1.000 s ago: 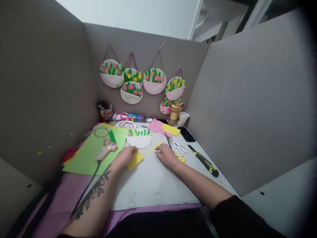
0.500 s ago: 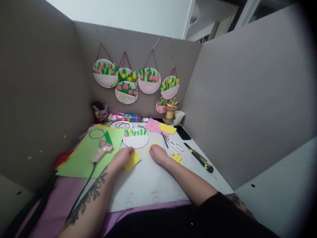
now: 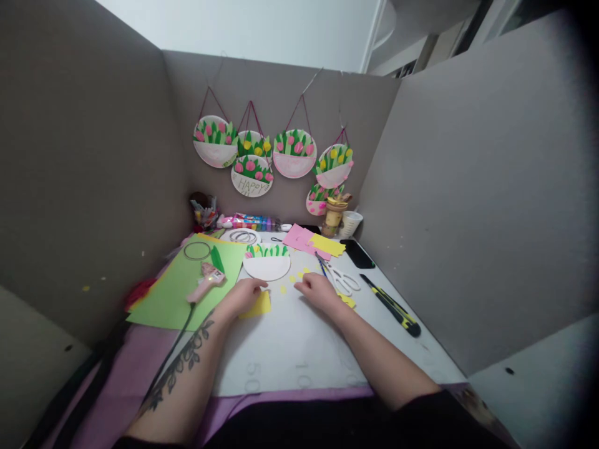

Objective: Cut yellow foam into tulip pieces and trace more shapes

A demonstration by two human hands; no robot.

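Observation:
My left hand (image 3: 242, 295) is closed over the edge of a yellow piece of paper (image 3: 259, 305), which sticks out below the fingers. To its right, my right hand (image 3: 316, 289) hovers low over the table with thumb and fingers drawn together; anything between them is too small to make out. Small yellow paper bits (image 3: 292, 278) lie just beyond and left of it. In front of both hands rests a white half-plate basket (image 3: 266, 268) with green paper leaves and small pink and yellow flowers. White-handled scissors (image 3: 344, 280) lie right of my right hand, near yellow scraps (image 3: 347, 300).
A pink glue gun (image 3: 206, 284) lies on green paper sheets (image 3: 159, 305) at left, its cord running toward me. At right are a utility knife (image 3: 390, 305) and a phone (image 3: 358, 254). Pink paper (image 3: 299, 236) lies behind. Several finished plate baskets (image 3: 294, 163) hang on the grey partition.
The view has shifted, so everything sits further right. The yellow paper under my left hand looks flatter and more covered. My right hand's thumb shows more, and the hands are slightly further apart.

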